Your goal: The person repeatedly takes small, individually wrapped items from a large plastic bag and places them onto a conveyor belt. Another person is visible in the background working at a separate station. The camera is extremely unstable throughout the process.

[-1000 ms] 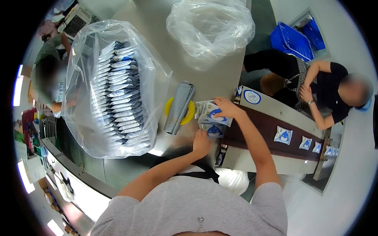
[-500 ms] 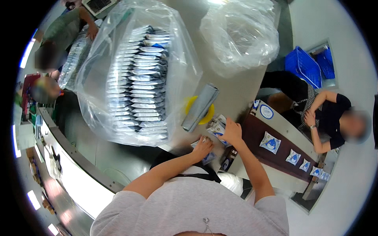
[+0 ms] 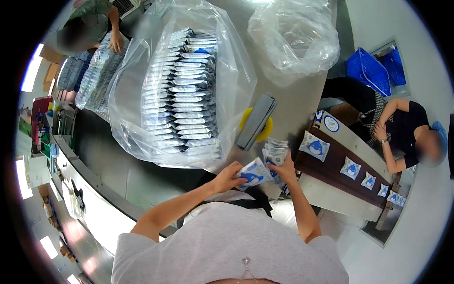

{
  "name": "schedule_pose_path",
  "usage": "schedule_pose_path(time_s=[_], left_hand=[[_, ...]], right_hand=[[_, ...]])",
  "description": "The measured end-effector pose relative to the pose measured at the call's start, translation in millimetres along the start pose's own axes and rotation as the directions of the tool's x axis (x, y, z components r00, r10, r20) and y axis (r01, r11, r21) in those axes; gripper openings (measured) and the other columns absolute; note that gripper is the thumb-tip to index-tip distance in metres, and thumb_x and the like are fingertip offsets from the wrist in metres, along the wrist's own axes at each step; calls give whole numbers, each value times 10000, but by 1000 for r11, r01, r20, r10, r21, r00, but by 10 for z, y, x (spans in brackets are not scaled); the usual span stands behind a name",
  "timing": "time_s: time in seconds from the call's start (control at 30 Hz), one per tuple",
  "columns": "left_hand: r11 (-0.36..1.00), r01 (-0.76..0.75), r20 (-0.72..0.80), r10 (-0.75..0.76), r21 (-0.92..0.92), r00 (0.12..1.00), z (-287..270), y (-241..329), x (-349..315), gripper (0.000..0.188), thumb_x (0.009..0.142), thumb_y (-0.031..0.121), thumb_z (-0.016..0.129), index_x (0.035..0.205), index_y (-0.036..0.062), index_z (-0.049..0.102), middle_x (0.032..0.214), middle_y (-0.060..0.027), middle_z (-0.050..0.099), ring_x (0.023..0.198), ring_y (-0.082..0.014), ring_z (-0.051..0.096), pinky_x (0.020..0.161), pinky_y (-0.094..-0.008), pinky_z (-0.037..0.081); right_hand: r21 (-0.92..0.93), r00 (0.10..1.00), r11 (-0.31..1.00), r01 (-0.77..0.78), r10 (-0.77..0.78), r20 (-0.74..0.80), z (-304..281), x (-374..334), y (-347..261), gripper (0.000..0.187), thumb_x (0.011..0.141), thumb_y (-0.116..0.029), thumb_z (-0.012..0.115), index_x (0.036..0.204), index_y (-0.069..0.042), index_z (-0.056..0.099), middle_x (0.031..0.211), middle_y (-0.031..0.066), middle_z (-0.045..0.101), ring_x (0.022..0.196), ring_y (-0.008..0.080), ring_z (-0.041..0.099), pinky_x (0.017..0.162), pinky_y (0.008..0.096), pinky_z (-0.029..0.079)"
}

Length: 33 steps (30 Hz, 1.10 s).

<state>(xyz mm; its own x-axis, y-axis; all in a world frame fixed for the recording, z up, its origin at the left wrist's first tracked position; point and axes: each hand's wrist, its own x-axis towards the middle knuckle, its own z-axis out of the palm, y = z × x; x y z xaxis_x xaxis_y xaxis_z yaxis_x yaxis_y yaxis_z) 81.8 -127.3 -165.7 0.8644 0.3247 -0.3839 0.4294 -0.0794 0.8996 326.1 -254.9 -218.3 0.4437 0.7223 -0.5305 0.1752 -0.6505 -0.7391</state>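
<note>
My left hand point(image 3: 230, 178) grips a small white pillow packet point(image 3: 255, 173) with a blue sea-animal print, in front of my body near the table edge. Close beside it, my right hand point(image 3: 285, 169) is closed on a stack of the same packets point(image 3: 275, 150), standing on edge at the table's near right corner. Behind them lies a long grey folded bundle point(image 3: 257, 122) on top of a yellow round thing point(image 3: 268, 128), mostly covered. To the left of these, a large clear plastic bag point(image 3: 239, 80) holds packets point(image 3: 194, 94) lined up in two long rows.
Another clear bag point(image 3: 295, 42) lies crumpled on the metal table point(image 3: 236, 28). At right, a brown conveyor belt point(image 3: 331, 168) carries several packets point(image 3: 350, 168). A person point(image 3: 402, 123) sits beyond it, near blue crates point(image 3: 366, 71). Another person point(image 3: 94, 19) handles a filled bag point(image 3: 97, 78) far left.
My left hand has lifted a packet and now holds it up beside the stack. My right hand has come down around the stack. Packets on the belt have shifted nearer, and the view has moved slightly.
</note>
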Motion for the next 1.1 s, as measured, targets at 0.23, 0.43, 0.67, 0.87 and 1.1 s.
schedule_pose_path(time_s=[0.23,0.43,0.67,0.87,1.1], left_hand=[[941,-93,-315,-15,-325,949,-185,558,183,461,903,223,610,1252,-13,425,1337,-234,388,1237,-334,408,1003,-366,361],[996,-80,-522,47,-41,852,-700,655,106,489,964,237,486,1309,-24,257,1190,-205,402,1118,-274,425,980,-349,343],[699,-66,-499,570,712,653,-2707,1547,534,650,721,167,750,1253,13,410,1193,-228,485,1080,-412,497,920,-430,424],[-47,226,-165,545,973,822,-4375,2099,1995,645,710,156,726,1301,143,467,1242,-128,529,1201,-313,464,1003,-481,354],[-163,100,-24,414,982,910,-4877,2186,2886,150,783,93,583,910,110,661,880,-78,667,815,-291,671,663,-380,534]], right_hand=[[785,1000,620,5,-24,12,478,-62,-160,632,825,-394,695,1255,-12,434,1208,96,545,1154,193,483,956,346,412],[644,950,756,121,-277,146,508,27,-1844,624,791,-296,722,1270,-21,432,1116,83,568,959,161,582,818,304,488],[929,887,222,-296,-298,354,741,1189,-2132,556,770,-262,715,1217,-31,481,1045,103,618,979,217,626,827,362,535],[303,721,665,682,-682,-126,1067,2585,-3719,835,675,-239,784,1360,-49,345,1222,120,526,1094,276,545,890,361,468],[-823,509,197,532,-852,125,923,4087,-4000,1006,527,-251,849,1378,-100,337,1219,151,520,1108,339,528,946,438,414]])
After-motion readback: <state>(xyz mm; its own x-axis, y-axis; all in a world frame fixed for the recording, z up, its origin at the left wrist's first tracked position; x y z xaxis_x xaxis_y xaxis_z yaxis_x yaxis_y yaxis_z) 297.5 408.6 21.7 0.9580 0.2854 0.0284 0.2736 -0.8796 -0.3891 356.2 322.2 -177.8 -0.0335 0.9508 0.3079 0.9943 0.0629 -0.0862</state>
